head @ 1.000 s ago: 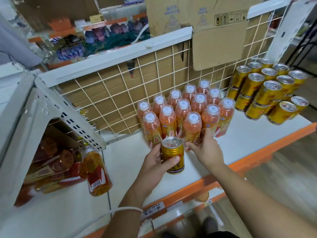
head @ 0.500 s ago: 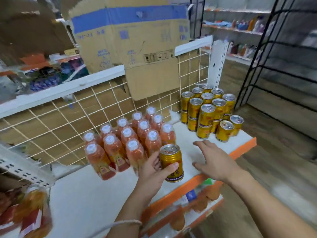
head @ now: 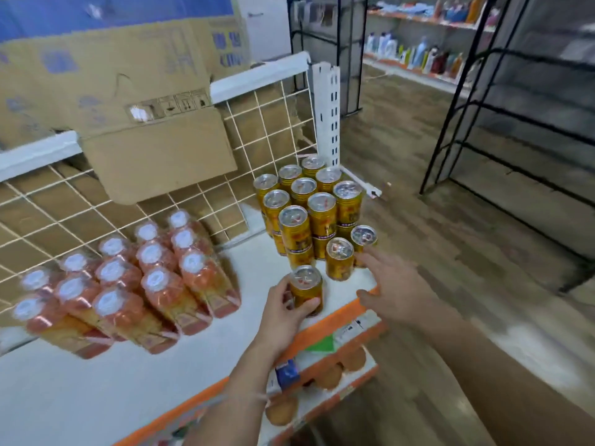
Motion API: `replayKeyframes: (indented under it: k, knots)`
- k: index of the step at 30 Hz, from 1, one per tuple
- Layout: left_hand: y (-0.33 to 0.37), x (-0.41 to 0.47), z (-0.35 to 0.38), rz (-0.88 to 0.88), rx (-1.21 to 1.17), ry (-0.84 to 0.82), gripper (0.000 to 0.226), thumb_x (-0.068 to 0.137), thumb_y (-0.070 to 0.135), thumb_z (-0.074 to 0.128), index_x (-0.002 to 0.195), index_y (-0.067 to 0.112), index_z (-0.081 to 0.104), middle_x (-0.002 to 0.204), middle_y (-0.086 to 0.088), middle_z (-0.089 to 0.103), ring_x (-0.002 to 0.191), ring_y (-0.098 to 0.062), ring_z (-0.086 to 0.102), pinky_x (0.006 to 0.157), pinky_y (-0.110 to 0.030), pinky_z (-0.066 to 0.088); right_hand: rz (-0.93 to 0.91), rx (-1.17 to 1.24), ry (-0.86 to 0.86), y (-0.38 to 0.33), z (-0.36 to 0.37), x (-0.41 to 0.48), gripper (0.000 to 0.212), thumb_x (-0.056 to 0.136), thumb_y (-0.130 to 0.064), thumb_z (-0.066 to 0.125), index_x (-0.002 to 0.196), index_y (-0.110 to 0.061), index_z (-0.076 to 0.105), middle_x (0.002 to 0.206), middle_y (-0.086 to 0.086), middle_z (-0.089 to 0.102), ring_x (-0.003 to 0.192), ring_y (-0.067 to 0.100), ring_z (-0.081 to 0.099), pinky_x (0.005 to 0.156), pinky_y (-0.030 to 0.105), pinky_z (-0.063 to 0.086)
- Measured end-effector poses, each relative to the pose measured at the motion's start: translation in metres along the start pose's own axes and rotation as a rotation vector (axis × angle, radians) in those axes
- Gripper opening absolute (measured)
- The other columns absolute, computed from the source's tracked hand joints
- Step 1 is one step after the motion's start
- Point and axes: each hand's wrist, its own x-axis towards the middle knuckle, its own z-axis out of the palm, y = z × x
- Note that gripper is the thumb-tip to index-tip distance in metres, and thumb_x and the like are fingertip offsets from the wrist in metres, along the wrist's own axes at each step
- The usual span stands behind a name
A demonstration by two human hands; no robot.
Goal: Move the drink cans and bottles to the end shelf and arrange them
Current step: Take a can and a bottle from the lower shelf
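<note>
Can (head: 306, 289) is in your left hand (head: 280, 317): gold, upright, silver top up, low over the white shelf (head: 96, 391) near its orange front edge. I cannot tell whether its base touches down. Your fingers curl round its left side and your thumb lies across its front.

It is just in front and to the left of the stack (head: 309, 204) of matching gold cans. That stack fills the shelf's right end two tiers high, backed against the wire grid (head: 51, 217). Two single cans (head: 339, 257) stand side by side in front of the stack, near the right corner.

Your right hand (head: 397, 292) holds nothing. Its fingers are spread and straight, palm down over the front right corner. The fingertips are close to the base of the two single cans, but I cannot tell whether they touch.

To the left, apart from the stack, bottles (head: 128, 284) of orange-pink drink with white caps stand in a block of rows. A cardboard box (head: 145, 130) sits behind the grid, with one flap hanging over it. A white slotted post (head: 328, 111) rises at the shelf's far right corner.

Below, a lower shelf (head: 317, 402) holds round brown things too blurred to name. A black rack (head: 515, 149) stands on the wood floor to your right.
</note>
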Motion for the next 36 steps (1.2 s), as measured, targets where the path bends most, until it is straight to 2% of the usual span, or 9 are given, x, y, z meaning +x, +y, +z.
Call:
replayKeyframes:
  k: [2, 5, 11, 16, 18, 22, 27, 30, 36]
  knots:
    - [-0.008, 0.012, 0.008, -0.022, 0.011, 0.009, 0.068, 0.082, 0.032, 0.086, 0.141, 0.032, 0.052, 0.139, 0.01, 0.055, 0.127, -0.008, 0.054, 0.11, -0.028, 0.042, -0.025, -0.035, -0.023, 0.005, 0.005, 0.019, 0.082, 0.092, -0.046, 0.062, 0.16, -0.038, 0.017, 0.171, -0.005, 0.007, 0.156, 0.022, 0.008, 0.124, 0.041, 0.015]
    - [-0.018, 0.026, 0.019, -0.012, 0.013, 0.061, 0.071, 0.081, 0.034, 0.087, 0.142, 0.035, 0.051, 0.139, 0.014, 0.058, 0.127, -0.006, 0.054, 0.109, -0.027, 0.042, -0.043, -0.082, -0.075, 0.01, 0.014, 0.043, 0.083, 0.094, -0.05, 0.058, 0.16, -0.043, 0.009, 0.171, -0.004, -0.004, 0.157, 0.024, -0.007, 0.127, 0.047, 0.005]
    - [-0.03, 0.042, 0.035, -0.053, 0.031, 0.132, 0.069, 0.082, 0.041, 0.085, 0.138, 0.036, 0.044, 0.137, 0.016, 0.058, 0.122, -0.007, 0.056, 0.103, -0.022, 0.044, -0.043, -0.112, -0.129, 0.021, 0.029, 0.046, 0.086, 0.096, -0.048, 0.058, 0.16, -0.045, 0.0, 0.17, -0.005, -0.013, 0.156, 0.021, -0.015, 0.125, 0.047, 0.008]
    - [-0.035, 0.041, 0.036, -0.005, 0.151, 0.19, 0.066, 0.081, 0.022, 0.088, 0.133, 0.022, 0.047, 0.131, 0.004, 0.059, 0.117, -0.01, 0.056, 0.09, 0.001, 0.039, -0.09, -0.08, -0.123, 0.027, 0.029, 0.05, 0.086, 0.095, -0.038, 0.06, 0.161, -0.043, 0.005, 0.171, -0.003, -0.01, 0.156, 0.023, -0.015, 0.125, 0.046, 0.008]
    - [-0.037, 0.041, 0.04, 0.012, 0.195, 0.225, 0.065, 0.082, 0.021, 0.087, 0.134, 0.018, 0.049, 0.132, 0.0, 0.059, 0.119, -0.011, 0.057, 0.096, -0.004, 0.04, -0.121, -0.092, -0.139, 0.032, 0.025, 0.051, 0.086, 0.095, -0.036, 0.06, 0.161, -0.043, 0.004, 0.171, -0.003, -0.01, 0.156, 0.023, -0.013, 0.125, 0.046, 0.009]
    - [-0.035, 0.039, 0.051, 0.029, 0.252, 0.29, 0.064, 0.084, 0.025, 0.085, 0.137, 0.016, 0.051, 0.131, 0.0, 0.06, 0.119, -0.014, 0.057, 0.104, -0.024, 0.046, -0.174, -0.061, -0.174, 0.042, 0.017, 0.054, 0.088, 0.094, -0.035, 0.06, 0.16, -0.045, 0.002, 0.171, -0.003, -0.009, 0.156, 0.024, -0.01, 0.125, 0.048, 0.013]
    - [-0.032, 0.037, 0.055, -0.008, 0.289, 0.375, 0.054, 0.079, 0.029, 0.088, 0.122, 0.024, 0.056, 0.109, 0.01, 0.063, 0.097, -0.006, 0.057, 0.083, -0.007, 0.042, -0.222, -0.119, -0.147, 0.045, 0.022, 0.054, 0.093, 0.09, -0.043, 0.061, 0.159, -0.045, -0.001, 0.171, -0.001, -0.009, 0.156, 0.027, -0.009, 0.127, 0.048, 0.006]
    - [-0.03, 0.035, 0.058, -0.021, 0.302, 0.399, 0.051, 0.078, 0.031, 0.088, 0.116, 0.028, 0.054, 0.101, 0.016, 0.06, 0.09, 0.0, 0.055, 0.078, -0.009, 0.042, -0.233, -0.124, -0.156, 0.049, 0.021, 0.055, 0.096, 0.089, -0.043, 0.062, 0.159, -0.046, -0.004, 0.171, -0.002, -0.01, 0.156, 0.027, -0.009, 0.127, 0.047, 0.005]
    - [-0.03, 0.037, 0.059, -0.042, 0.306, 0.417, 0.053, 0.076, 0.03, 0.089, 0.117, 0.019, 0.058, 0.11, 0.004, 0.065, 0.1, -0.014, 0.059, 0.086, -0.023, 0.046, -0.249, -0.166, -0.172, 0.046, 0.018, 0.055, 0.097, 0.09, -0.045, 0.062, 0.159, -0.046, -0.006, 0.171, 0.0, -0.012, 0.157, 0.029, -0.009, 0.127, 0.047, 0.007]
